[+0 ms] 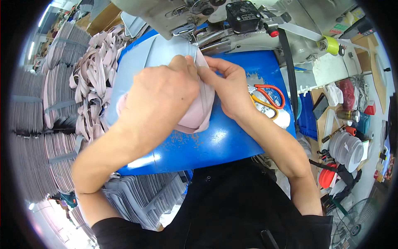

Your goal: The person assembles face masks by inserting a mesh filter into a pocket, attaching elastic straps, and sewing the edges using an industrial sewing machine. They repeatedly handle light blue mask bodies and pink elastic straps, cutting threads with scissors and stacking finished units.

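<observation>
A light blue and pink fabric piece point(162, 50) lies on the blue table point(186, 155), its upper edge close to the needle area of a sewing machine point(149, 14). My left hand point(163, 89) is closed on the fabric, with its fingertips at the right edge just below the machine. My right hand point(230, 83) pinches that same edge between thumb and fingers, touching or nearly touching the left fingers. The pinched spot itself is mostly hidden by the fingers. Scissors point(271, 99) with red and orange handles lie right of my right hand.
Tied stacks of grey-pink pieces point(62, 91) stand at the left, beside a heap of pinkish strips point(97, 70). More grey pieces point(137, 197) are stacked under the table. White spools point(346, 149) and a fan point(354, 226) are at the right.
</observation>
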Available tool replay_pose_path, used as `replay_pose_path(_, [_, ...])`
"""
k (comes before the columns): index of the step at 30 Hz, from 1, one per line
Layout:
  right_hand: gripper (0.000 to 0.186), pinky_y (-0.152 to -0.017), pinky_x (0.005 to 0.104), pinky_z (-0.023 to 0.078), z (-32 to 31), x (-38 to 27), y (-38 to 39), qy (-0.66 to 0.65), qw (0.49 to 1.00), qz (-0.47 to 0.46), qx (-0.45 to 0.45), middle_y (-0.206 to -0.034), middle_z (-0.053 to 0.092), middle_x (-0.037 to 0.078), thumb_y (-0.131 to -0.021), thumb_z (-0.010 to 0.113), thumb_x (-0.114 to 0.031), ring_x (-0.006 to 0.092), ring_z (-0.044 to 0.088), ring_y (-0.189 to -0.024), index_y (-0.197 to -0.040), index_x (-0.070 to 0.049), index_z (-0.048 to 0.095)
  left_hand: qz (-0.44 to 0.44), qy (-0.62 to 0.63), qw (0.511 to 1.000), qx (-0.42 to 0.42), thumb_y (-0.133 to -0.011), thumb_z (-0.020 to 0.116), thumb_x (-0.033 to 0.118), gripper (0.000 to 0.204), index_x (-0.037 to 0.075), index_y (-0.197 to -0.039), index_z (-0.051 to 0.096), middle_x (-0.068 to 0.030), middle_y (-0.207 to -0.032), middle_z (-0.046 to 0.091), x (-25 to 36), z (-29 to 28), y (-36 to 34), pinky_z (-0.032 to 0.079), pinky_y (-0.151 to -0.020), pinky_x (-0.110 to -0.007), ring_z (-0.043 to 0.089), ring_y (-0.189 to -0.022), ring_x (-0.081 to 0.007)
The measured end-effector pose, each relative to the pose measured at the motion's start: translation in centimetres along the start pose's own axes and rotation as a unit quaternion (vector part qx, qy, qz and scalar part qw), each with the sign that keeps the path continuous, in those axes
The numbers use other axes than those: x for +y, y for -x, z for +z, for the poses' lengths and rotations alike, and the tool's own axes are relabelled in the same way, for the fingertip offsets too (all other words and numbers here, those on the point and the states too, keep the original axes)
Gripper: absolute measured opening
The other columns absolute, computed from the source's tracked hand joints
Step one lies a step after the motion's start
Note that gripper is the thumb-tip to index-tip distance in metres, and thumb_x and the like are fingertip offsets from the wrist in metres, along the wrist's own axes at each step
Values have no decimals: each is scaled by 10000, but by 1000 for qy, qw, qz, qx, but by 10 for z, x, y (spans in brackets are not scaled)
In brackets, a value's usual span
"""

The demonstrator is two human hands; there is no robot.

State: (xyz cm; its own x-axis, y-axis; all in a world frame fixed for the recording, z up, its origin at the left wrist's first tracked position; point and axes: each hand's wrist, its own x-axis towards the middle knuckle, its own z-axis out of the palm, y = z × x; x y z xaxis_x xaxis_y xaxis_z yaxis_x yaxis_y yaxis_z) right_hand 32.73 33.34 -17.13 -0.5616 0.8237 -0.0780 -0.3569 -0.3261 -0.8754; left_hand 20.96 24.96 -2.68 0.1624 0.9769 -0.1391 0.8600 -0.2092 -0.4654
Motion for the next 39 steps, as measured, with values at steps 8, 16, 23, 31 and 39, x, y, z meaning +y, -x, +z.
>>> replay_pose_path(8, [328, -638, 215, 519, -6, -5, 17, 17, 1000, 7, -1, -1021, 732, 45, -973, 734, -44, 37, 638, -751, -1292, 35, 734, -79, 133, 985, 75, -827, 678, 15, 428, -79, -1243, 645, -153, -967, 685, 23, 12, -15, 584, -614, -380, 745, -738, -310])
replay_pose_path(16, [280, -700, 255, 548, -2, -2, 14, 65, 997, -49, 18, -1056, 744, 80, -981, 722, -65, 82, 662, -805, -1243, 26, 760, -115, 175, 972, 107, -844, 660, 19, 363, -75, -1195, 647, -187, -960, 687, 33, 13, -22, 587, -621, -444, 731, -730, -363])
replay_pose_path(23, [330, -785, 297, 562, -4, 1, -7, 53, 994, -99, -20, -1029, 745, 82, -913, 722, -51, 122, 661, -874, -1234, 26, 720, -121, 294, 938, 136, -831, 688, 24, 403, -60, -1222, 641, -213, -1019, 709, 19, 19, -30, 577, -809, -481, 712, -891, -436])
replay_pose_path(31, [471, -906, 456, 574, -9, -12, 15, 379, 904, -187, -60, -1188, 604, 197, -813, 676, -89, 368, 687, -1021, -1278, -141, 730, -141, 386, 896, 168, -849, 722, 28, 148, -20, -990, 724, -189, -950, 695, -14, -15, 17, 548, -791, -446, 695, -876, -395])
replay_pose_path(39, [243, -899, 492, 586, -11, -24, 51, 360, 916, -174, -21, -1183, 609, 230, -815, 743, -100, 419, 694, -1039, -1046, -23, 750, -103, 323, 896, 286, -805, 828, 4, 242, 50, -1041, 797, -85, -901, 671, 51, 22, 25, 517, -683, -351, 651, -770, -249])
